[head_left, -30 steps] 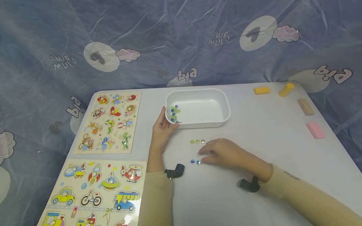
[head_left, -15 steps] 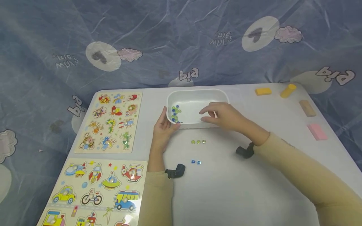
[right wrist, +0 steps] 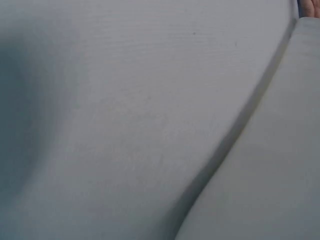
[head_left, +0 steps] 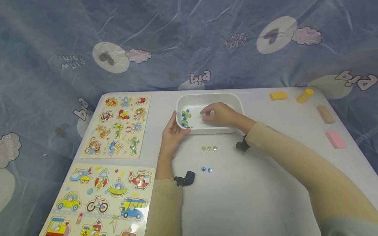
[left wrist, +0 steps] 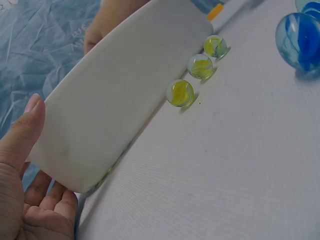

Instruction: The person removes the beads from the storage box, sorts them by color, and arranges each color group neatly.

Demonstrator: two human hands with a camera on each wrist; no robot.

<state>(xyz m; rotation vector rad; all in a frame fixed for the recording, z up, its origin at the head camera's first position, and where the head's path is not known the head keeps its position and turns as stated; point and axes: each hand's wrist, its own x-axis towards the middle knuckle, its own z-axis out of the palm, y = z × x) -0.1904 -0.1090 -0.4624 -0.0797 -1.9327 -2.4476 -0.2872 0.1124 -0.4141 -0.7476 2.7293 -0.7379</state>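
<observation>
A white plastic basin [head_left: 209, 131] stands at the table's back, with several blue and green-yellow marbles [head_left: 184, 119] gathered at its left end. My left hand [head_left: 172, 139] grips its near left corner; in the left wrist view the thumb [left wrist: 32, 120] lies on the outer wall and the fingers curl at the bottom edge. Over the basin's inside, my right hand [head_left: 222, 114] has bent, slightly parted fingers, with nothing visible between them. Three yellow marbles [head_left: 209, 148] lie in a row before the basin. Two blue marbles [head_left: 203, 169] rest nearer me. The right wrist view hides the right fingers.
Two wooden puzzle boards, one with insects [head_left: 118, 126] and one with vehicles [head_left: 110, 200], lie on the left. Along the right are a yellow block [head_left: 278, 96], a yellow cylinder [head_left: 305, 95], a brown block [head_left: 325, 114] and a pink block [head_left: 336, 140].
My right hand has moved from beside the blue marbles up over the basin, then left toward the marbles inside. The left hand has kept its grip on the basin.
</observation>
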